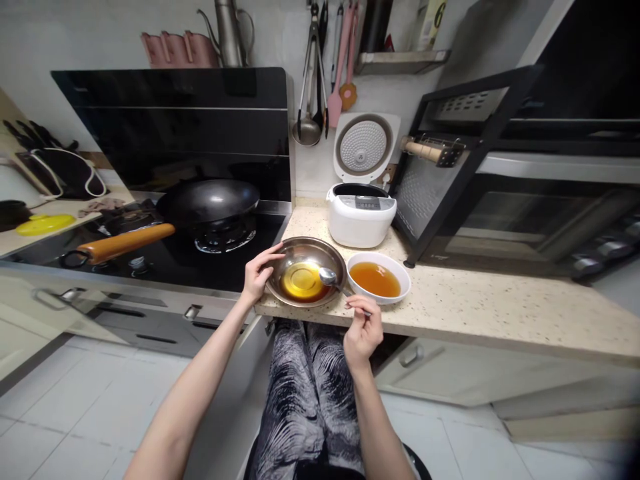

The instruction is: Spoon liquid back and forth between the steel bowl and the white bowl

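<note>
A steel bowl (327,252) with yellow and dark amber liquid in it stands near the counter's front edge. My left hand (257,275) is closed on its left rim, fingers over the edge. In my right hand (363,330) is a metal spoon (328,277), pinched by its handle. The spoon's head is over the right side of the steel bowl; whether it touches the liquid I cannot tell. Just right of that bowl, close against it, sits a white bowl (406,283) of orange-brown liquid.
Behind the bowls a white rice cooker (361,220) stands with its lid up. To the left, a black wok (215,200) rests on the stove, its wooden handle (127,243) pointing toward me. A black-framed rack (425,193) and an oven (540,227) occupy the right.
</note>
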Motion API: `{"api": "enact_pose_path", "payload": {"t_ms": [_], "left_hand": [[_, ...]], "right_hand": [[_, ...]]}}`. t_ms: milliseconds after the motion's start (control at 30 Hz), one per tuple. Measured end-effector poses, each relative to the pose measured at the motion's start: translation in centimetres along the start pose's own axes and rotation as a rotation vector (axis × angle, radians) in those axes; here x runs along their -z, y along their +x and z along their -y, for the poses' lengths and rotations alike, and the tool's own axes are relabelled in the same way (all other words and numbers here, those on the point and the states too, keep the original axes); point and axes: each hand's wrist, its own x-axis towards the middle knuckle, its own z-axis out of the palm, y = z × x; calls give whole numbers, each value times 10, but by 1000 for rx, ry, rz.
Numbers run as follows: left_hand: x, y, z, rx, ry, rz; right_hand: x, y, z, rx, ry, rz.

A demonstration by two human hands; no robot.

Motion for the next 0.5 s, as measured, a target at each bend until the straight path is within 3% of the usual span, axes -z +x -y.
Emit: {"api": "enact_pose_path", "payload": {"t_ms": [167, 500], "left_hand": [[-1, -1, 2, -27, 2, -16], [-2, -2, 0, 21, -18, -46]], "right_hand": [[-8, -6, -1, -113, 6, 70], [-9, -6, -6, -159, 18, 110]]}}
